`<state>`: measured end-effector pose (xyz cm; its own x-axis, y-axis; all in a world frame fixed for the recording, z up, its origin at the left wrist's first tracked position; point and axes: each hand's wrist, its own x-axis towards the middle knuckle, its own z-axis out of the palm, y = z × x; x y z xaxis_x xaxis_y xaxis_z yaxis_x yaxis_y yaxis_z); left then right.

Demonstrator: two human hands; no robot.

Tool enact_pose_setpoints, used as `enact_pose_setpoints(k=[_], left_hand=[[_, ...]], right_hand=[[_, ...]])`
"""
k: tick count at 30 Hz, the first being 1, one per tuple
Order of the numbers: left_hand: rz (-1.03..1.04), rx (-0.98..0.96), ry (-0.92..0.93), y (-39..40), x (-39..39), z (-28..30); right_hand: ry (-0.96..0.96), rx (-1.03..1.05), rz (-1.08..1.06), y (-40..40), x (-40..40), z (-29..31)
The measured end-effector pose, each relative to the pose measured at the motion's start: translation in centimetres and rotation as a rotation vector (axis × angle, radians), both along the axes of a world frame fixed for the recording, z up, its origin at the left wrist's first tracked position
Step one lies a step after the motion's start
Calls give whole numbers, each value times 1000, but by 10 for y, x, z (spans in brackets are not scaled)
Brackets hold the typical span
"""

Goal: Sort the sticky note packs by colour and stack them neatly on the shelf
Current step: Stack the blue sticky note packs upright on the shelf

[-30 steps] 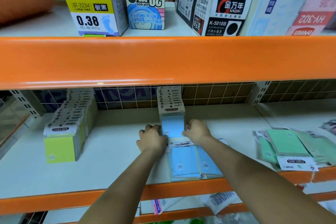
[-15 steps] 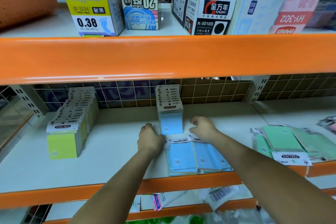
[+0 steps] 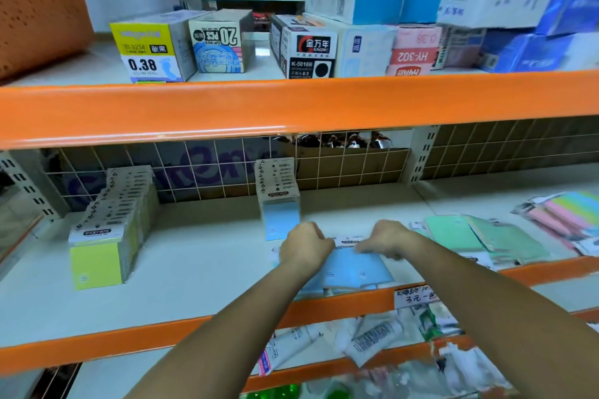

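Both hands' grips close on flat sky-blue sticky note packs (image 3: pixel 353 269) lying at the shelf's (image 3: pixel 194 269) front edge: left hand (image 3: pixel 304 248) with fingers curled over their left end, right hand (image 3: pixel 387 238) pinching their white header card. Just behind the grip stands an upright row of blue packs (image 3: pixel 280 201). Far left stands a yellow-green row (image 3: pixel 107 233); right lie loose mint-green packs (image 3: pixel 479 236).

Both forearms bare, left hand (image 3: pixel 303 248) and right hand (image 3: pixel 387 238) seemingly ringless.
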<state>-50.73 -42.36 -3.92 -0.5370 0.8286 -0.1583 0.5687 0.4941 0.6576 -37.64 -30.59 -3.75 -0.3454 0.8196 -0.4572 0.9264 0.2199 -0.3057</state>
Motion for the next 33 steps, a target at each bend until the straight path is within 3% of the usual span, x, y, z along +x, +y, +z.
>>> enact_pose_setpoints(k=[2, 6, 10, 17, 26, 28, 33], left_hand=[[-57, -46, 45, 3, 14, -3], [-181, -218, 342, 4, 25, -16], [-225, -286, 237, 2, 19, -27], [-272, -288, 256, -2, 11, -28], [-287, -293, 219, -11, 0, -32], [-237, -240, 150, -13, -4, -31], [143, 15, -95, -14, -30, -27]], right_hand=[[-26, -79, -53, -11, 9, 3], [8, -118, -89, -19, 17, -7], [115, -126, -150, -16, 21, -20], [217, -206, -229, -4, 27, -20], [653, -193, -228, 4, 9, 7], [732, -194, -213, 0, -4, 8], [793, -187, -161, -10, -42, -3]])
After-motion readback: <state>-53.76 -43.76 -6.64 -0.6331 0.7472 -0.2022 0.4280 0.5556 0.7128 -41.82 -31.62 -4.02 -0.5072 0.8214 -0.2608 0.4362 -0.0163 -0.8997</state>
